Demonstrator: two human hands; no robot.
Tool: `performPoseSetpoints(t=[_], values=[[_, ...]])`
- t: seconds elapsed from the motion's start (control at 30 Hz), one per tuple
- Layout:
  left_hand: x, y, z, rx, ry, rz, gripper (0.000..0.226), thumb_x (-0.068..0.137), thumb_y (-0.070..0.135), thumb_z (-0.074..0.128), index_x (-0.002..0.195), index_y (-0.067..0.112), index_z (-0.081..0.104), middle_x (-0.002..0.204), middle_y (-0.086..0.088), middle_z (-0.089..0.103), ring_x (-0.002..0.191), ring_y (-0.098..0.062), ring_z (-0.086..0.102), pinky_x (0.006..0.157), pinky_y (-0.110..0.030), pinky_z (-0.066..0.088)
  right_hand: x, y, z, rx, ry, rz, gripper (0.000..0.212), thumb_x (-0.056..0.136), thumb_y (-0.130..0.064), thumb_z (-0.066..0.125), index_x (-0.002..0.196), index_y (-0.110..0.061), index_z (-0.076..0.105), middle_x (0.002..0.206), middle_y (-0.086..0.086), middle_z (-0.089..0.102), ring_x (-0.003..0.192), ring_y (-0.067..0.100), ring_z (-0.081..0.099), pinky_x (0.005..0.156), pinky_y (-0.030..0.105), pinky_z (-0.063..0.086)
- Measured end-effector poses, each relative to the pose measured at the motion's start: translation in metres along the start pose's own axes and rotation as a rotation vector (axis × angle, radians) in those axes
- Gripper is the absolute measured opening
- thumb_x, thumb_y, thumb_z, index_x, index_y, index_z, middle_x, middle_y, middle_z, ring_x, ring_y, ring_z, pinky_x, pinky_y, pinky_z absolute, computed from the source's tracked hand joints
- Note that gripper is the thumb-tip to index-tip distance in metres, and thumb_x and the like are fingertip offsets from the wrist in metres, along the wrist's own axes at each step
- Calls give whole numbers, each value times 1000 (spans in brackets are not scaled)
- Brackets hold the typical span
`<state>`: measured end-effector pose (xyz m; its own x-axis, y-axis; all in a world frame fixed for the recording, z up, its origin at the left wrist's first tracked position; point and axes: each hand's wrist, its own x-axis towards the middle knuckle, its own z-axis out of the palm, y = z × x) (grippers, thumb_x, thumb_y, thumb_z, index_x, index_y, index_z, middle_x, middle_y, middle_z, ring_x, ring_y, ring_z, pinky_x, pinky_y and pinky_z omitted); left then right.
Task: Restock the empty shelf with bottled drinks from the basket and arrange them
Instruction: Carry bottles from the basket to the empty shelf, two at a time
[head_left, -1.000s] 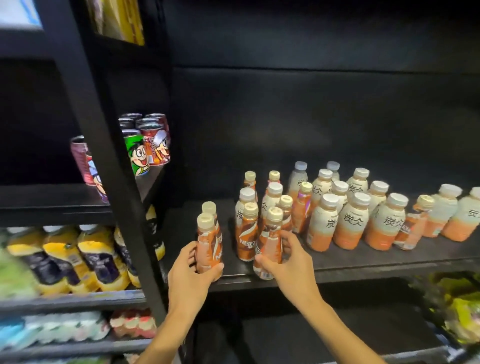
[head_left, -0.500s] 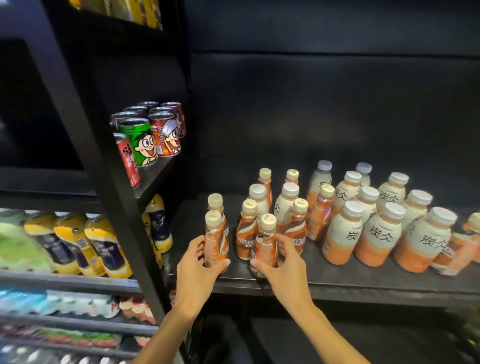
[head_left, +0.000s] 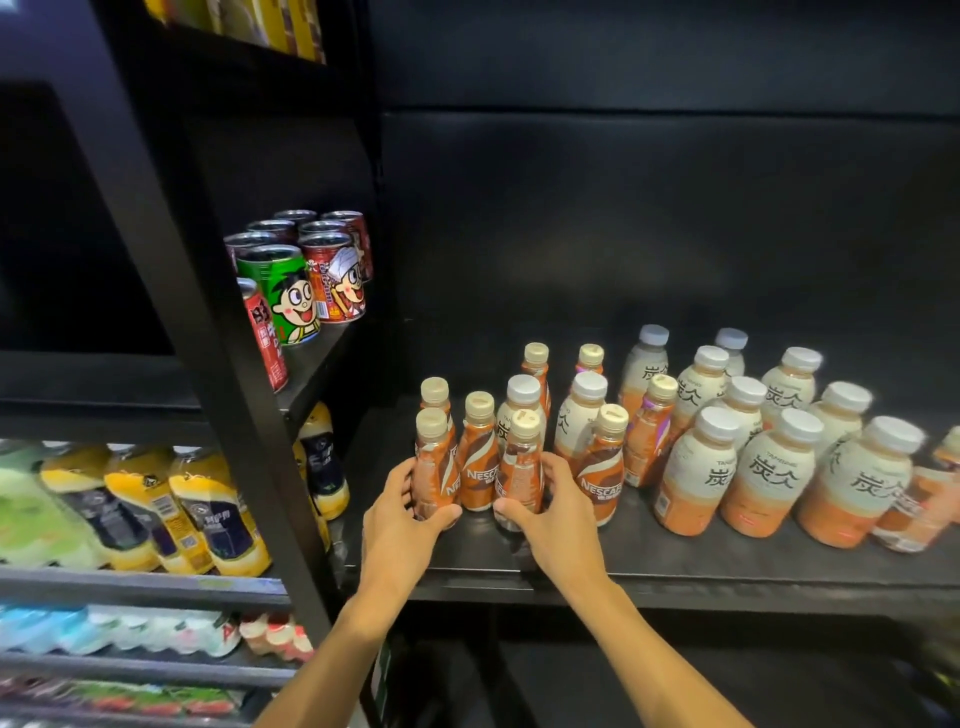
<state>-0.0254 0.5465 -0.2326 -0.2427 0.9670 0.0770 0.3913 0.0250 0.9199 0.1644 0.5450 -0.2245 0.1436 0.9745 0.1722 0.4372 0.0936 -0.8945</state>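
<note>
Your left hand (head_left: 402, 512) grips one orange coffee bottle (head_left: 435, 470) and your right hand (head_left: 558, 512) another (head_left: 521, 470), both upright near the shelf (head_left: 675, 558) front, apparently to align them with the row.

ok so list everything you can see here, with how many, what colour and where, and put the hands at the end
Nescafé bottles: at least nine, orange-brown, cream caps, shelf front left.
Tea bottles: about eleven, cream-and-orange, white caps, shelf centre to right.
Shelf: one, black.
Cartoon cans: several, red, one green, upper left shelf.
Yellow bottles: several, yellow-and-navy, lower left shelf.
Left hand: grips the leftmost front Nescafé bottle.
Right hand: grips a front Nescafé bottle.
</note>
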Motion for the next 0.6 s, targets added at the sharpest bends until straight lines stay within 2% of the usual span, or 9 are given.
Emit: performPoseSetpoints(t=[0.17, 0.27, 0.33, 0.4, 0.47, 0.53, 0.6], values=[[2, 0, -3, 30, -37, -8, 85, 76, 25, 87, 147, 31, 41, 135, 6, 61, 118, -5, 57, 104, -30, 46, -3, -2, 2, -35, 10, 12, 69, 82, -28, 86, 139, -30, 48, 126, -17, 62, 120, 4, 59, 105, 30, 50], [0, 0, -6, 78, -50, -22, 97, 77, 38, 86, 155, 27, 29, 149, 0, 51, 135, -17, 50, 112, -41, 42, -11, -3, 0, -62, 35, 7, 75, 81, -35, 86, 143, -31, 45, 132, -18, 60, 122, 1, 56, 105, 26, 48], [-3, 3, -11, 115, -50, -7, 98, 80, 44, 82, 156, 27, 24, 155, -1, 44, 140, -20, 44, 114, -45, 40, -17, -6, -3, -111, 53, 0, 79, 83, -42, 84, 147, -29, 41, 135, -21, 54, 125, -2, 50, 105, 23, 45], [-5, 8, -18, 155, -60, 31, 94, 84, 48, 76, 158, 26, 21, 159, -2, 38, 144, -21, 39, 116, -45, 37, -22, -13, -9, -189, 59, -13, 83, 84, -55, 76, 152, -28, 37, 143, -21, 47, 133, 1, 46, 110, 30, 45], [-9, 17, -27, 232, -75, 65, 92, 88, 55, 68, 159, 25, 19, 161, -2, 33, 147, -22, 35, 117, -45, 35, -27, -21, -15, -275, 58, -32, 87, 83, -70, 65, 153, -29, 35, 151, -13, 48, 138, 9, 47, 110, 42, 48], [-14, 26, -37, 334, -93, 114, 88, 88, 67, 56, 157, 24, 23, 161, -3, 33, 146, -23, 35, 117, -47, 36, -33, -31, -23, -364, 45, -58, 78, 86, -71, 59, 148, -28, 40, 145, -8, 55, 132, 12, 53, 104, 43, 52], [-20, 34, -48, 435, -134, 150, 88, 89, 74, 44, 155, 19, 29, 159, -7, 36, 146, -25, 35, 117, -46, 36, -41, -44, -33, -454, 22, -121, 61, 91, -65, 58, 137, -26, 48, 131, -8, 60, 119, 12, 58, 94, 39, 55]])
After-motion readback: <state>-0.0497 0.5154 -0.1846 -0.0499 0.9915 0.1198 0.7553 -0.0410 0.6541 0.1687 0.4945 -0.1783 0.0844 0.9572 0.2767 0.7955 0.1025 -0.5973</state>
